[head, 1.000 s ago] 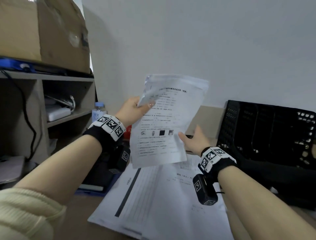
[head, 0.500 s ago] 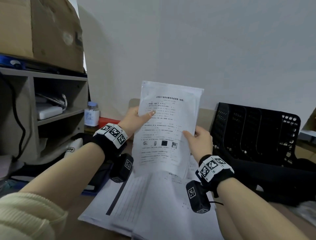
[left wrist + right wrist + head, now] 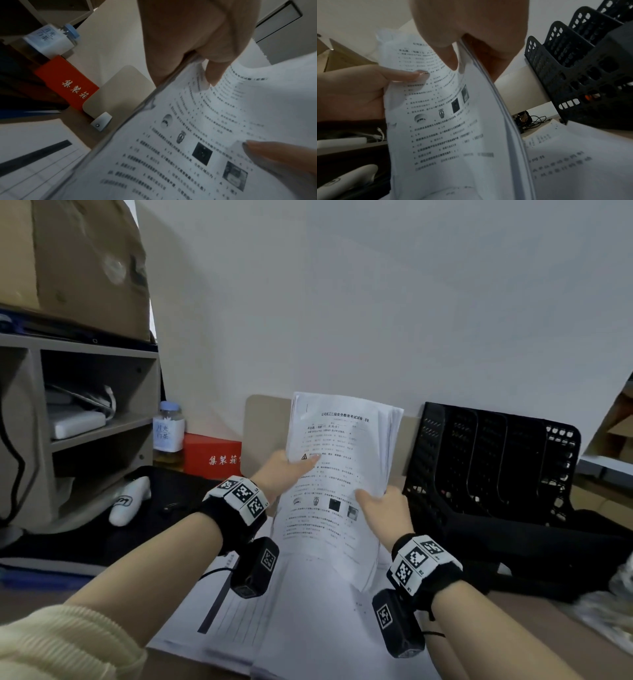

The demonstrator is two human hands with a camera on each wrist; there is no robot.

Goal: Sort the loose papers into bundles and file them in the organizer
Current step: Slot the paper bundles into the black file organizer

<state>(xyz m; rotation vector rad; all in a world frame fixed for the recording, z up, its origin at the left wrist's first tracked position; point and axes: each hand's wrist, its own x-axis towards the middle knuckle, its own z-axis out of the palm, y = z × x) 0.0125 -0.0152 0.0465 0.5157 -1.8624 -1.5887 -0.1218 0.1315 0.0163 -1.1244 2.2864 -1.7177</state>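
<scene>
A bundle of printed test sheets stands nearly upright above the desk, its lower edge near the loose papers. My left hand pinches its left edge, thumb on the front page. My right hand grips its right edge, thumb in front and fingers behind. The black mesh organizer with several upright slots stands just right of the bundle, its slots showing no paper.
More loose sheets, one with a black bar, lie on the desk under my forearms. At left a shelf unit holds a cardboard box; a bottle, a red box and a white device sit beside it.
The bundle has come down and turned upright toward the desk. My right hand, open beside it a second ago, now grips its right edge. The view has shifted downward.
</scene>
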